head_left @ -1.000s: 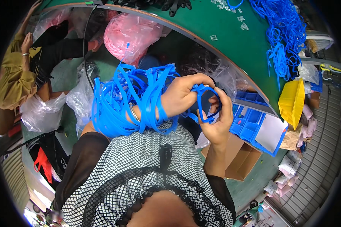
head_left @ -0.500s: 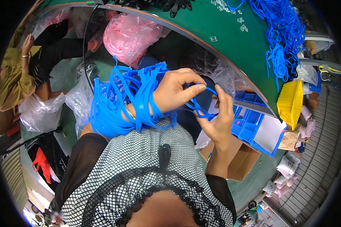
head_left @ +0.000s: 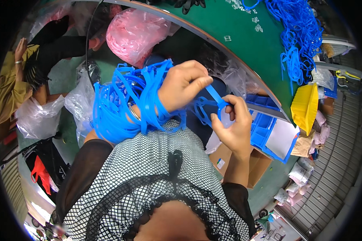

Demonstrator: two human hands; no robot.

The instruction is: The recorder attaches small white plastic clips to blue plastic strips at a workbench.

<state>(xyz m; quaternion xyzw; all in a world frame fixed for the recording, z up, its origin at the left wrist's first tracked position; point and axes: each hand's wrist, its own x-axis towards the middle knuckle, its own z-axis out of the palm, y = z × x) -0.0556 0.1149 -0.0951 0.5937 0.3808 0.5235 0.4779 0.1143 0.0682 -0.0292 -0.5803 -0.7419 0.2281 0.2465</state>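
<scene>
Many blue rubbery straps [head_left: 118, 114] hang in loops over my left forearm and wrist, around a bracelet. My left hand [head_left: 180, 86] is closed, pinching one end of a flat blue strap [head_left: 215, 95] between thumb and finger. To its right, my right hand [head_left: 235, 126] pinches the same strap lower down, near a wider part. The strap runs taut between both hands, and thinner blue loops dangle below it.
The green table [head_left: 245, 52] curves ahead, with a blue strap pile [head_left: 295, 38] and small clear plastic pieces [head_left: 258, 28] on it. Nearby are a yellow bin [head_left: 304, 108], blue tray [head_left: 263, 130], cardboard box [head_left: 258, 168] and bag of pink material [head_left: 136, 34]. Another person [head_left: 16, 86] sits at left.
The strap between my hands was curled in a loop and is now pulled straight. My right hand has moved slightly right and down, my left slightly left and up.
</scene>
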